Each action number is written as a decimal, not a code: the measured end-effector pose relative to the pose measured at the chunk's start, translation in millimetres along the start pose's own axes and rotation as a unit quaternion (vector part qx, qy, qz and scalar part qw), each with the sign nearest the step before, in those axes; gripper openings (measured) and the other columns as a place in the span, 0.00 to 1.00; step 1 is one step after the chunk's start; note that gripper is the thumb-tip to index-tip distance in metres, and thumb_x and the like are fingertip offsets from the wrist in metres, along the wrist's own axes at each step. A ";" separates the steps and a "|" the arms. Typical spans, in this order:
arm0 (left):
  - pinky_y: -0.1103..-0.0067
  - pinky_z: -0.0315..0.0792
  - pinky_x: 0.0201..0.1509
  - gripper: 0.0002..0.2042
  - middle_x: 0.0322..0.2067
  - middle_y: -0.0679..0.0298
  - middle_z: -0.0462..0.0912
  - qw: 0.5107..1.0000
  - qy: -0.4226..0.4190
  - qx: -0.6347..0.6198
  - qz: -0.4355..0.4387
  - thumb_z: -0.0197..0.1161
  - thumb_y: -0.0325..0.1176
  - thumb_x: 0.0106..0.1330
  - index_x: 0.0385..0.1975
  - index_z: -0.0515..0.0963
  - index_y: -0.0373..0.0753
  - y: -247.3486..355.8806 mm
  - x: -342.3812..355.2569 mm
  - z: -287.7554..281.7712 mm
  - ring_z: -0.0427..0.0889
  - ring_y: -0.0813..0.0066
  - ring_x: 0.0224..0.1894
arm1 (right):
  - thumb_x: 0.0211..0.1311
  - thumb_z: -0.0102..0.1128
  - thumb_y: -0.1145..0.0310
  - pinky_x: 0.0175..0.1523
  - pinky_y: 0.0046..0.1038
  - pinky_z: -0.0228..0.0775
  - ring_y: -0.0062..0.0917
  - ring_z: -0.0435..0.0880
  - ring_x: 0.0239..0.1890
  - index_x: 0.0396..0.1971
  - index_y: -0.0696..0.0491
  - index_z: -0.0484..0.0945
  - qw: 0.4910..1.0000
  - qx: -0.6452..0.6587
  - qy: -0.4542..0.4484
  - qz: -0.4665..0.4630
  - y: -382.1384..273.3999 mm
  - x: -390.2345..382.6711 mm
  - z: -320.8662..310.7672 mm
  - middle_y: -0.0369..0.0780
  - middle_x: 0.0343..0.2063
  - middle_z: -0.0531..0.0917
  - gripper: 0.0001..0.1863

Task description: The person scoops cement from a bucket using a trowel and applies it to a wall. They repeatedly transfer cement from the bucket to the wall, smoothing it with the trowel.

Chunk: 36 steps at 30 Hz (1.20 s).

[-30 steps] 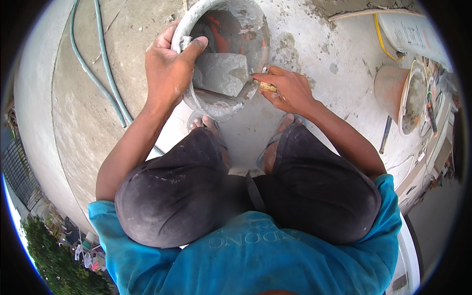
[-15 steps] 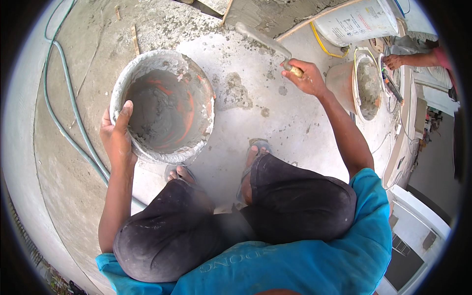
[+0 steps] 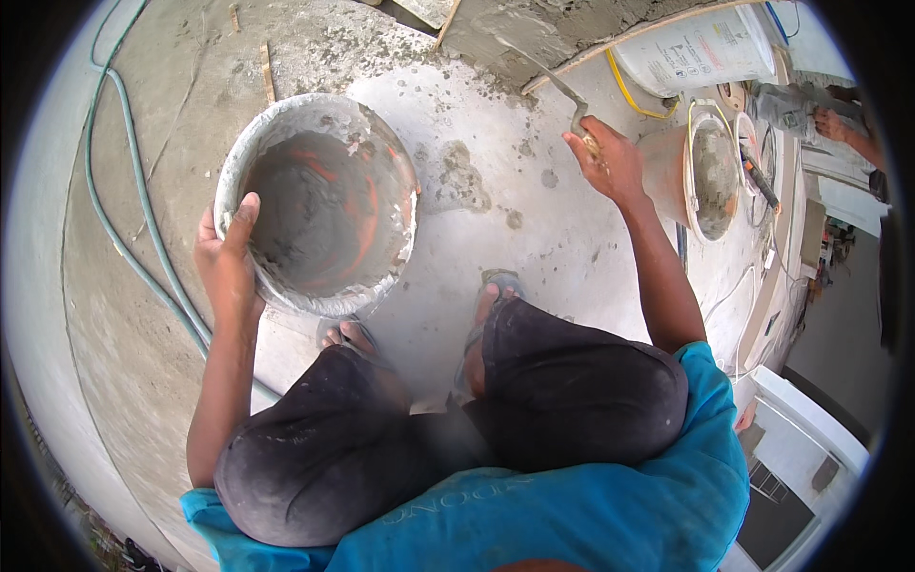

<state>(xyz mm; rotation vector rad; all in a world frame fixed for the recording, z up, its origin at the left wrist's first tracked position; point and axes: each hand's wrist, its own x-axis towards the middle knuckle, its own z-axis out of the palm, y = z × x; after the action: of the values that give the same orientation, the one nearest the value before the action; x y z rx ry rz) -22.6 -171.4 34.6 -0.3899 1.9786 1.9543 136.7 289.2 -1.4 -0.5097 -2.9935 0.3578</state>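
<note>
My left hand point(image 3: 229, 250) grips the near-left rim of a mortar-crusted bucket point(image 3: 221, 195), thumb over the edge and fingers behind the outside. Wet grey mortar point(image 3: 305, 214) coats its inside, with orange streaks showing through. On the right, my right hand point(image 3: 607, 157) is closed around the handle of a trowel point(image 3: 562, 88). The trowel's blade reaches up and left against a mortar-covered surface point(image 3: 596, 27), its tip hard to tell from the grey. The handle is mostly hidden in my fingers.
A second bucket point(image 3: 667, 173) with mortar lies to the right of my right hand. Behind it is a white printed tub point(image 3: 701, 48) with a yellow handle. A green hose point(image 3: 143, 205) runs along the left. At far right another person's hand point(image 3: 831, 124) shows.
The trowel has turned more edge-on and shifted right and a little down with my right hand. My left hand still holds the bucket. The other person's hand has moved right.
</note>
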 end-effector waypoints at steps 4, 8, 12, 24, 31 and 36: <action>0.78 0.74 0.54 0.21 0.46 0.61 0.84 1.000 -0.006 0.025 -0.004 0.73 0.33 0.66 0.55 0.77 0.31 3.7 -3.0 2.9 0.81 0.77 0.46 | 0.69 0.62 0.47 0.40 0.41 0.77 0.41 0.88 0.38 0.50 0.44 0.81 0.998 -0.043 -0.037 -0.013 -21.8 59.0 25.8 0.41 0.33 0.89 0.20; 0.77 0.74 0.55 0.21 0.47 0.59 0.84 0.999 0.003 0.031 0.016 0.73 0.34 0.66 0.56 0.77 0.31 -4.1 -5.5 -2.6 0.81 0.76 0.47 | 0.69 0.61 0.45 0.41 0.43 0.78 0.42 0.88 0.39 0.51 0.43 0.82 0.999 -0.040 -0.004 0.021 -26.8 72.1 15.1 0.42 0.33 0.89 0.20; 0.76 0.74 0.57 0.22 0.47 0.59 0.84 0.999 -0.017 0.019 0.024 0.73 0.35 0.66 0.56 0.77 0.31 -7.6 -4.6 -4.1 0.82 0.75 0.48 | 0.68 0.61 0.43 0.42 0.42 0.77 0.44 0.88 0.40 0.52 0.43 0.83 0.996 -0.038 0.071 0.027 -19.8 62.5 -14.7 0.44 0.33 0.89 0.22; 0.76 0.74 0.57 0.23 0.48 0.58 0.84 0.999 -0.026 0.009 0.019 0.74 0.35 0.65 0.57 0.77 0.31 -7.6 -3.4 -3.0 0.82 0.75 0.49 | 0.69 0.64 0.47 0.41 0.34 0.77 0.36 0.88 0.34 0.51 0.48 0.82 0.987 -0.012 0.137 0.078 -49.1 52.3 -92.0 0.43 0.33 0.88 0.22; 0.74 0.77 0.53 0.23 0.46 0.61 0.82 0.998 -0.046 0.002 0.030 0.74 0.37 0.65 0.55 0.75 0.33 0.9 1.9 15.1 0.82 0.75 0.46 | 0.70 0.63 0.65 0.32 0.35 0.75 0.34 0.86 0.27 0.44 0.54 0.72 0.942 0.318 -0.042 -0.100 -144.2 -64.4 8.3 0.43 0.29 0.82 0.12; 0.77 0.75 0.55 0.23 0.47 0.60 0.85 1.000 -0.018 0.004 0.020 0.74 0.32 0.65 0.57 0.77 0.30 0.2 -2.6 10.9 0.83 0.75 0.47 | 0.73 0.59 0.53 0.32 0.40 0.71 0.44 0.78 0.25 0.44 0.55 0.73 0.954 0.124 -0.217 -0.164 -161.0 -73.8 4.1 0.42 0.28 0.80 0.18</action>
<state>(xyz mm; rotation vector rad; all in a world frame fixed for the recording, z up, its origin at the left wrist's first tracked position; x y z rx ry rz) -19.9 -160.6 35.8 -0.3133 1.9863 1.9633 154.8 115.8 30.5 0.1087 -3.2829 0.9017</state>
